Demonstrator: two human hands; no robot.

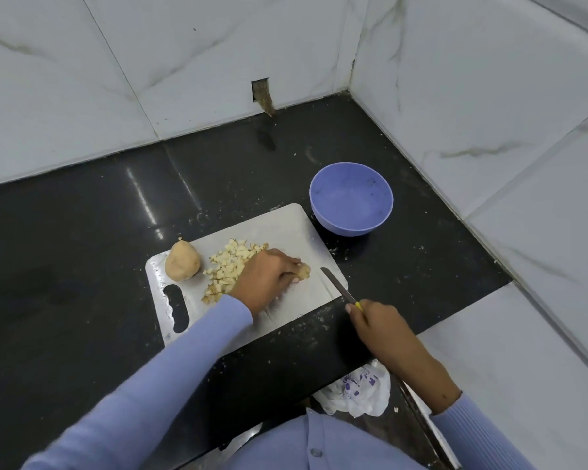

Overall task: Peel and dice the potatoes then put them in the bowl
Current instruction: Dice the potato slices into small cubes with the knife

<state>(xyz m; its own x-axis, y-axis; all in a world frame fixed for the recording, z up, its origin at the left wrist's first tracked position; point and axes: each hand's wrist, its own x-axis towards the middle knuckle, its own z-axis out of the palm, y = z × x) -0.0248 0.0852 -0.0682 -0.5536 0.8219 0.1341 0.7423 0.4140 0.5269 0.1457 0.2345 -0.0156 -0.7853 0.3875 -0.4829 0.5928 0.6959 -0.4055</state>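
Black polished stone counter (82, 266), glossy, with pale crumbs scattered; white marble-look wall tiles (150, 62) behind and at the right, meeting in a corner. Small rectangular hole (260, 91) in the back wall.

On the counter, a flat grey cutting board (286, 225) with rounded corners and a wavy handle slot, lying at an angle. Left hand (269, 278) down on the board, fingers curled around a potato piece (302, 271), pale and lumpy, just visible past the fingertips. Behind and left of this hand, touching its back, a loose heap of diced potato (230, 262), small yellowish cubes. Further left, a whole potato (182, 265), rounded, matt, light brown, near the board's edge.

Right hand (375, 322) off the board's near-right edge, gripping a knife (338, 286) by its yellow handle. Blade thin, long axis pointing away and left toward the left hand, tip over the board.

Beyond both hands, right of the board's far corner, a round lilac bowl (351, 198), smooth plastic look. Close to the body, under the right forearm, a crumpled white plastic bag (357, 391).
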